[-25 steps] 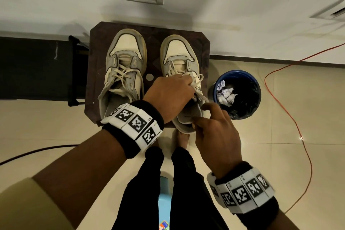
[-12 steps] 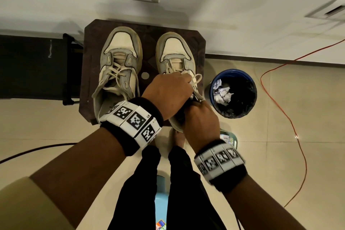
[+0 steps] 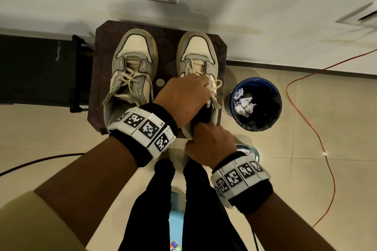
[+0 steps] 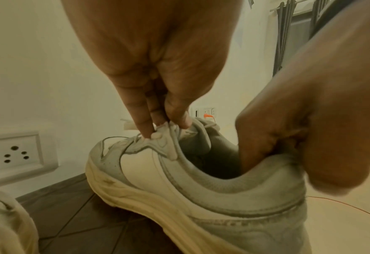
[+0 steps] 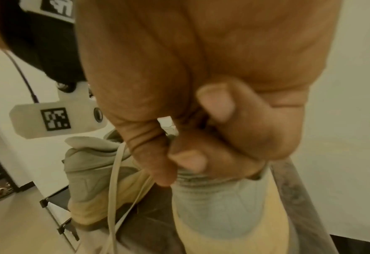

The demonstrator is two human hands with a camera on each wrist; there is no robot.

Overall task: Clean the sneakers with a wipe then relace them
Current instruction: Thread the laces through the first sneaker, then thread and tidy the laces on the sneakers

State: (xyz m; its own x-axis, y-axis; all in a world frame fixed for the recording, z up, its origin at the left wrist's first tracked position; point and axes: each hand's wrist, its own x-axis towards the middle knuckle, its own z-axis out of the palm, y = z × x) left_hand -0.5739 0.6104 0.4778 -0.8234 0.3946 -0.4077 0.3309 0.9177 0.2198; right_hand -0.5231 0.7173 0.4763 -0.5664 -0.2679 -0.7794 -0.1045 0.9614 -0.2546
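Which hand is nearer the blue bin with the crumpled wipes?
Left, narrowly. The left hand pinches the laces on the right-side sneaker, level with the blue bin. The right hand grips that sneaker's heel, below the bin in the head view.

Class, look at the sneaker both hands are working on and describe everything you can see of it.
The right-hand sneaker is cream and grey, leather-looking, with a thick yellowed, scuffed sole and a grubby padded collar. It sits on the dark stool, toe toward the wall, beside its mate. The left hand pinches its lace at the eyelets; the right hand grips the heel collar, fingers inside. Loose lace ends hang down.
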